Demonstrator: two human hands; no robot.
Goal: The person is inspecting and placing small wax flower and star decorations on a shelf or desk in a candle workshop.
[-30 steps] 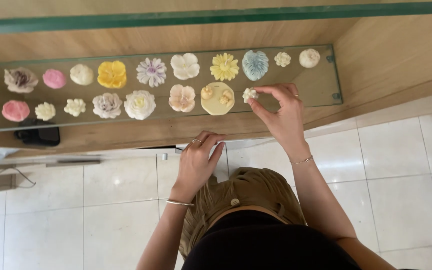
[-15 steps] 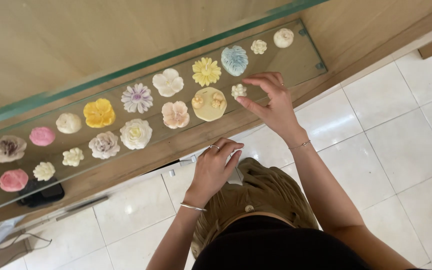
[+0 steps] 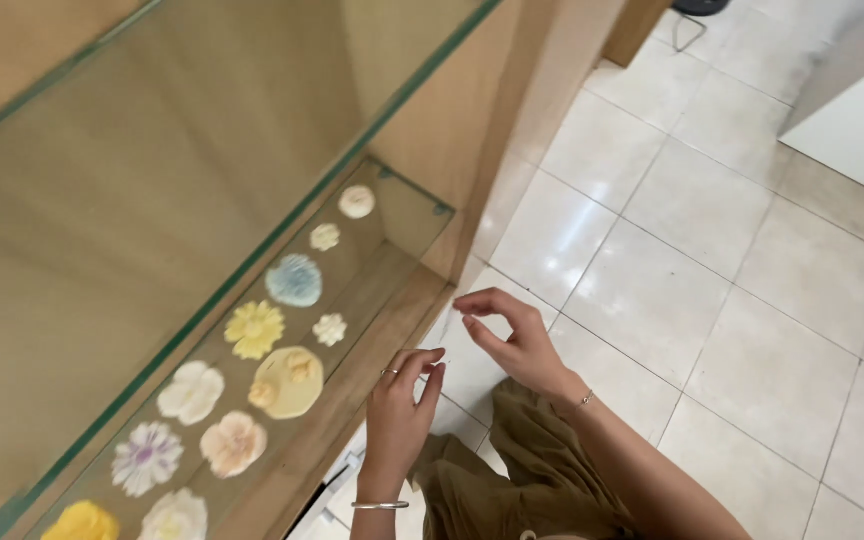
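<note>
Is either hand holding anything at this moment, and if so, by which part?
Nothing is held. The right hand and left hand are both empty, fingers loosely curled, off the glass shelf and its flower-shaped pieces.

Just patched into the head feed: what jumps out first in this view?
A row of pastel flower-shaped pieces lies on a glass shelf at lower left, with a large yellow round piece and a blue flower most prominent. In front of the shelf edge, the left hand and right hand hover empty over the pale tiled floor.
</note>
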